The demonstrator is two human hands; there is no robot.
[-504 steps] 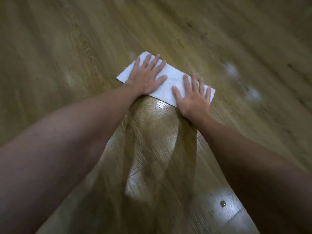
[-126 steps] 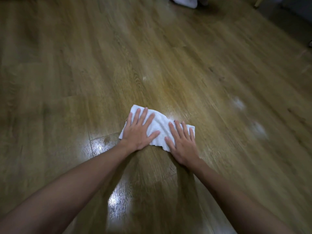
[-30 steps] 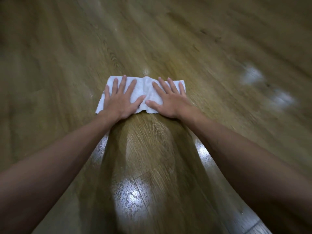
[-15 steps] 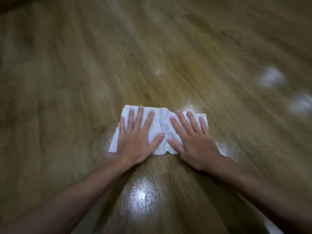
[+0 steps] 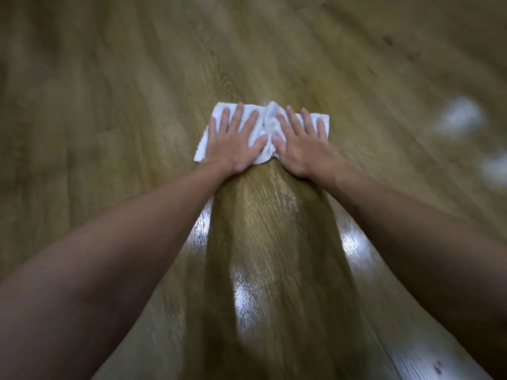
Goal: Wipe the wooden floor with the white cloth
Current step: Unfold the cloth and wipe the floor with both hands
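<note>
A white cloth [image 5: 267,124] lies on the wooden floor [image 5: 109,105], bunched into a ridge at its middle. My left hand [image 5: 233,144] presses flat on its left half, fingers spread. Pressed flat on the right half is my right hand [image 5: 301,144], its fingers spread too. The thumbs nearly meet at the ridge. Both forearms stretch out from the bottom corners of the frame. Most of the cloth is hidden under the palms.
Two blurred whitish patches [image 5: 461,116] [image 5: 493,168] show on the floor at the far right. Glossy reflections [image 5: 244,292] lie on the boards between my arms. Bare floor spreads to the left and beyond the cloth.
Both hands have pushed the cloth away from me and my arms have stretched out. The cloth is more bunched in the middle than half a second ago.
</note>
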